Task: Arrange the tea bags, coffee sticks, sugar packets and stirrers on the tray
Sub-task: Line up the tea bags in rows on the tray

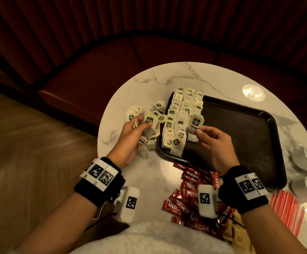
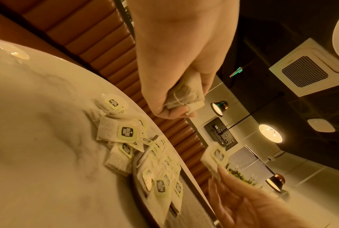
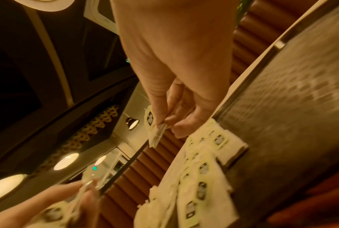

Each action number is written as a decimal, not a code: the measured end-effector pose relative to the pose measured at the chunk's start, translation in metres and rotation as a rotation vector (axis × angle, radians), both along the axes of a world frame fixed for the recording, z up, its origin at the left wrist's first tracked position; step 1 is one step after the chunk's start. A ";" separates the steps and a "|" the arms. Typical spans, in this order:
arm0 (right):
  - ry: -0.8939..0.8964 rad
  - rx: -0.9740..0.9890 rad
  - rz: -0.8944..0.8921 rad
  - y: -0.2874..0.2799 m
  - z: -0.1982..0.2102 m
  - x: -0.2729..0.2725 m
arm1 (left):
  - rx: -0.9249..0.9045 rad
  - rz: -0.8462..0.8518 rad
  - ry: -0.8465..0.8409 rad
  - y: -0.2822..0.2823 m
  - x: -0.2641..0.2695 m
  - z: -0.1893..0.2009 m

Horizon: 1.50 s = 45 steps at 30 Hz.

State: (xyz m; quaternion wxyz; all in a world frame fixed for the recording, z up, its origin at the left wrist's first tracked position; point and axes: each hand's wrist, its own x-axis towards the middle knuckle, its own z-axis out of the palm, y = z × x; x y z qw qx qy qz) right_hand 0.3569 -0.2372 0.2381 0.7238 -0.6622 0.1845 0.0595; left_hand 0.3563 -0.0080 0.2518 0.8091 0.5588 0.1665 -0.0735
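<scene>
your left hand [image 1: 128, 138] is gripping a bunch of tea bags [image 1: 150, 123] over the marble table [image 1: 167, 79]; your right hand [image 1: 215, 142] is pinching one tea bag [image 1: 196, 121] above the black tray [image 1: 240, 129], where rows are lying at its left end. red coffee sticks [image 1: 183, 198] are sitting near you, a ribbed booth [image 1: 112, 57] curving behind.

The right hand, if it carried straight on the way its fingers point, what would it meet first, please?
Probably the rows of tea bags on the tray. The right hand, pinching one tea bag, points up-left at them, though its height above them is unclear.
</scene>
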 end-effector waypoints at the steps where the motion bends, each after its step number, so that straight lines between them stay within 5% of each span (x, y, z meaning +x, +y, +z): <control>1: 0.019 -0.056 -0.024 -0.009 -0.005 0.001 | 0.019 0.000 0.002 0.001 -0.001 -0.001; 12: 0.250 -0.439 0.036 -0.032 -0.067 0.016 | 0.028 -0.043 0.066 -0.001 -0.009 -0.010; 31: 0.250 -0.340 0.125 -0.016 -0.061 0.033 | 0.000 -0.037 0.078 0.002 -0.010 -0.011; 36: 0.138 -0.563 0.126 -0.015 -0.048 0.024 | 0.016 -0.028 0.082 -0.003 -0.008 -0.011; 45: -0.144 -0.160 0.396 0.040 0.013 -0.013 | 0.085 -0.103 0.086 -0.022 -0.001 -0.009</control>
